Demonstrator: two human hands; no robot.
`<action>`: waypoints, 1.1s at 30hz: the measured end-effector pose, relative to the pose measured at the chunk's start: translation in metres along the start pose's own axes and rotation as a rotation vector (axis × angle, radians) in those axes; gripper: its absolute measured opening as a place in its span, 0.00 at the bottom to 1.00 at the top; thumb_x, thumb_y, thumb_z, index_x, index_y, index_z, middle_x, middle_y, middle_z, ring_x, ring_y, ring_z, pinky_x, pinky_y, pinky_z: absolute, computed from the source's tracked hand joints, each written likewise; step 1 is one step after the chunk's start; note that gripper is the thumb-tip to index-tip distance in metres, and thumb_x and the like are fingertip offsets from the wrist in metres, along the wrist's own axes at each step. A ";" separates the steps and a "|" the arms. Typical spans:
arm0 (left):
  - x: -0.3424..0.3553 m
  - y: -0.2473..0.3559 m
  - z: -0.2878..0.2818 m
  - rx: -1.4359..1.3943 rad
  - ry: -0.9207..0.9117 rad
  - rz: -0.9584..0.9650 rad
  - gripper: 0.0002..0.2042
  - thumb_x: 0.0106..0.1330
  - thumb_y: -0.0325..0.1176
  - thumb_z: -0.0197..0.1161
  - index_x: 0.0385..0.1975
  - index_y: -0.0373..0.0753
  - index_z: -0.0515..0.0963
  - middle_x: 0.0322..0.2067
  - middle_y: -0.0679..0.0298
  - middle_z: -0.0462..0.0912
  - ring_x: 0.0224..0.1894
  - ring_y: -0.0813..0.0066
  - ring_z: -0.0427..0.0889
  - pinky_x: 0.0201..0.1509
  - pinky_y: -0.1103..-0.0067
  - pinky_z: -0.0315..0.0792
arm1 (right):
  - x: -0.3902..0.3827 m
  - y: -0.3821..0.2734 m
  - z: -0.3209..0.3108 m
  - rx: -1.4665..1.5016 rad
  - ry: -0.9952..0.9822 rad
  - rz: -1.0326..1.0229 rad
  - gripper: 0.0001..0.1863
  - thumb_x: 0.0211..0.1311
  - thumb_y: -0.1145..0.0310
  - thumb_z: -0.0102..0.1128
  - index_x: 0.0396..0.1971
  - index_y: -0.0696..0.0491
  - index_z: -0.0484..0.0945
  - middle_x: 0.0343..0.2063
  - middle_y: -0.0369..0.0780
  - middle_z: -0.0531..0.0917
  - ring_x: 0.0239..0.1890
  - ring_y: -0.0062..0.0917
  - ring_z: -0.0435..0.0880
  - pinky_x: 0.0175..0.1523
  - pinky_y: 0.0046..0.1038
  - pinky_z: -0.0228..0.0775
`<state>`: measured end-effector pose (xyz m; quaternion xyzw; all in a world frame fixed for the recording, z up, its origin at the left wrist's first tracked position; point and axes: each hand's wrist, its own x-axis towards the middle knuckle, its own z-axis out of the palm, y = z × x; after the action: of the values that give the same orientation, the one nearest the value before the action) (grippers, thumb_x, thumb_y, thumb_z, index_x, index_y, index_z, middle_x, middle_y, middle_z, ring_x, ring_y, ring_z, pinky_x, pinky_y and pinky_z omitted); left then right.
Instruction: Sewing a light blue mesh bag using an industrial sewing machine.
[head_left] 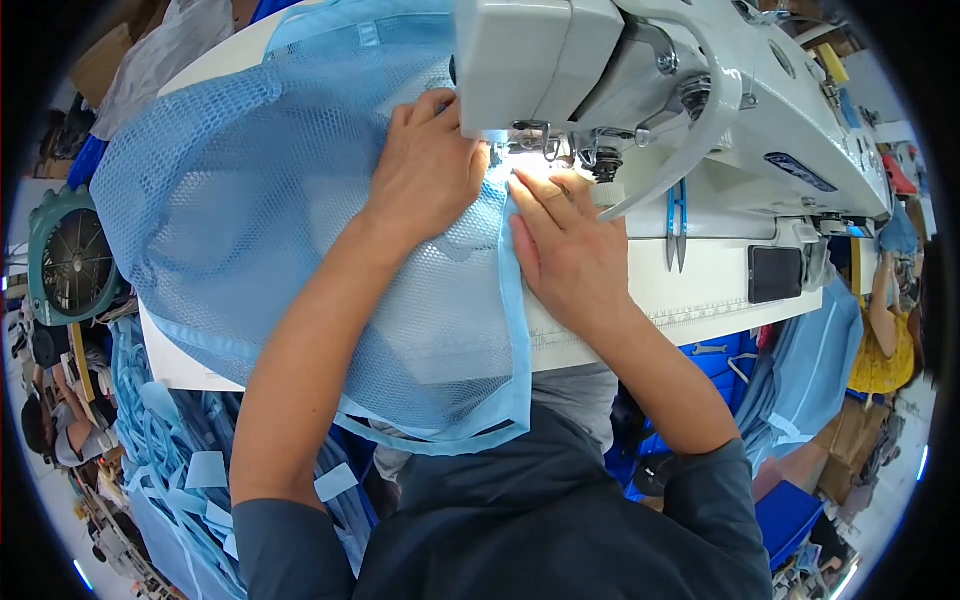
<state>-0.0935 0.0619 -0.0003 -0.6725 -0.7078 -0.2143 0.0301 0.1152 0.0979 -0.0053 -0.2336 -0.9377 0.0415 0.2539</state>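
Observation:
Light blue mesh fabric (270, 210) spreads over the left of the white sewing table (650, 275), its near end hanging over the front edge. A solid blue binding strip (516, 340) runs along its right side up to the lit needle area of the white sewing machine (540, 60). My left hand (428, 165) rests on the mesh left of the needle area, fingers apart and bent, some tips hidden by the machine head. Right of the strip, my right hand (575, 240) lies flat with fingers stretched to the strip's edge near the needle area.
Blue thread snips (677, 225) and a dark phone (775, 274) lie to the right on the table. Blue fabric strips (165, 430) pile below left, beside a green fan (75, 255). Finished-looking blue pieces (815, 360) hang at right. Another person in yellow (885, 355) is far right.

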 end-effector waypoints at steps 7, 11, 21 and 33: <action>-0.003 0.005 0.003 0.026 0.027 0.018 0.11 0.69 0.29 0.59 0.46 0.34 0.84 0.52 0.56 0.85 0.63 0.57 0.76 0.66 0.61 0.66 | 0.000 0.000 0.000 0.030 0.022 0.008 0.11 0.69 0.64 0.66 0.31 0.56 0.86 0.31 0.41 0.87 0.39 0.40 0.84 0.68 0.48 0.63; -0.002 0.004 0.000 0.036 0.007 0.003 0.10 0.68 0.29 0.59 0.44 0.34 0.84 0.52 0.56 0.85 0.63 0.56 0.76 0.65 0.60 0.66 | -0.001 0.000 -0.003 -0.063 -0.090 0.024 0.18 0.67 0.65 0.67 0.56 0.50 0.85 0.58 0.32 0.85 0.61 0.27 0.80 0.55 0.39 0.72; -0.022 0.014 -0.023 -0.010 0.010 0.071 0.14 0.68 0.32 0.64 0.49 0.32 0.83 0.55 0.55 0.84 0.61 0.55 0.78 0.68 0.61 0.70 | 0.001 0.001 -0.008 -0.047 -0.023 0.053 0.17 0.68 0.64 0.67 0.56 0.47 0.86 0.54 0.35 0.81 0.55 0.30 0.82 0.57 0.42 0.69; -0.054 0.032 -0.020 -0.051 -0.006 0.181 0.16 0.70 0.33 0.66 0.55 0.34 0.80 0.59 0.54 0.79 0.62 0.54 0.77 0.69 0.61 0.71 | -0.004 0.011 -0.005 0.237 0.121 0.215 0.11 0.59 0.66 0.74 0.40 0.53 0.88 0.44 0.41 0.84 0.56 0.42 0.79 0.60 0.43 0.67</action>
<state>-0.0628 0.0042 0.0082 -0.7349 -0.6384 -0.2268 0.0300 0.1252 0.1061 -0.0051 -0.3029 -0.8788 0.1647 0.3298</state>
